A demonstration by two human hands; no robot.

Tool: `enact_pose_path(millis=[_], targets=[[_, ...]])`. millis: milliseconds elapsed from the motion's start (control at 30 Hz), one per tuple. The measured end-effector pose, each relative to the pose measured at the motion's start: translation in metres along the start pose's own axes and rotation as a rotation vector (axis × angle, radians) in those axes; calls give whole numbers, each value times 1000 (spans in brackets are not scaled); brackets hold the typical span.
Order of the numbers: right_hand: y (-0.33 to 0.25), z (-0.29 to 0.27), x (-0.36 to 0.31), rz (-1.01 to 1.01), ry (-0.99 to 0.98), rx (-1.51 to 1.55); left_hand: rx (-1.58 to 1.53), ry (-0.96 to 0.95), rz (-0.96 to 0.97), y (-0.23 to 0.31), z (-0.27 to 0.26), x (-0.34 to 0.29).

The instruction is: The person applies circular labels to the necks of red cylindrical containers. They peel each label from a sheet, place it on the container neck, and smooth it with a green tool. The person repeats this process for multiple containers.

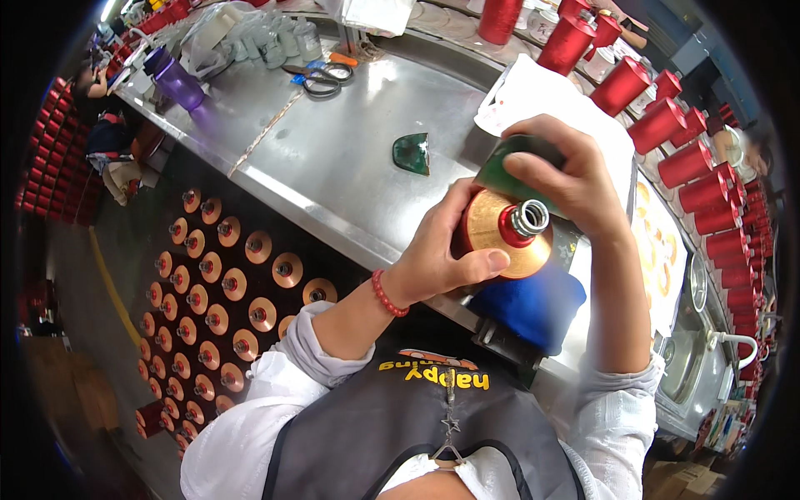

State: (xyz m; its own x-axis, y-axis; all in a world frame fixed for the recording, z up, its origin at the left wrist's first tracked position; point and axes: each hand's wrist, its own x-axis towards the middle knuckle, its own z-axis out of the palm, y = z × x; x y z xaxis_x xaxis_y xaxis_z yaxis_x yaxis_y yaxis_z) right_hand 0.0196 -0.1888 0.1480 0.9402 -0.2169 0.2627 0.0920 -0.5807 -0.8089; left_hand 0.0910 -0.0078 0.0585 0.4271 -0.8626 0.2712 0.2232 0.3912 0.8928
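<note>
My left hand (pixel 437 254) is wrapped round a red bottle with a gold shoulder (pixel 490 233) and a silver threaded neck, its thumb lying across the gold part. The neck tilts up toward me and to the right. Over the bottle's far side, my right hand (pixel 571 175) grips a dark green flat piece (pixel 533 148), close against the shoulder; whether they touch is hard to see. The right hand is slightly blurred. Just below the bottle sits a blue cloth-covered pad (pixel 533 312) at the table's near edge. Another green curved piece (pixel 411 154) lies on the metal tabletop.
Scissors (pixel 323 81) and a purple bottle (pixel 177 79) are on the steel table (pixel 333 142). Many gold-topped bottles (pixel 217 319) stand in rows at lower left. Red bottles (pixel 623 86) line a conveyor along the right. A sink (pixel 679 371) is at far right.
</note>
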Motion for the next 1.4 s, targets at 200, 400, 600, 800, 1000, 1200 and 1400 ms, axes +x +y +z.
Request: enact_pose_path(millis=[200,400,600,800,1000,1200,1400], targets=[[-4,2,10,-44,-125,-42,-72,-148,-40,-9,-12,7],[-11,0,17,-57,-200,-82,-73,-229,-96,-9,-15,11],[-10,1,25,-138,-324,-77,-141,-291,-111,-7,-21,17],[-12,3,27,-148,-314,-114,-136,-258,-77,-7,-18,14],[-4,1,-8,28,-2,67,-92,-265,-127,-8,-19,11],[4,5,-40,101,222,112,-127,-244,-114,-2,-14,11],[0,9,-52,121,344,27,-69,-237,-99,-6,-12,11]])
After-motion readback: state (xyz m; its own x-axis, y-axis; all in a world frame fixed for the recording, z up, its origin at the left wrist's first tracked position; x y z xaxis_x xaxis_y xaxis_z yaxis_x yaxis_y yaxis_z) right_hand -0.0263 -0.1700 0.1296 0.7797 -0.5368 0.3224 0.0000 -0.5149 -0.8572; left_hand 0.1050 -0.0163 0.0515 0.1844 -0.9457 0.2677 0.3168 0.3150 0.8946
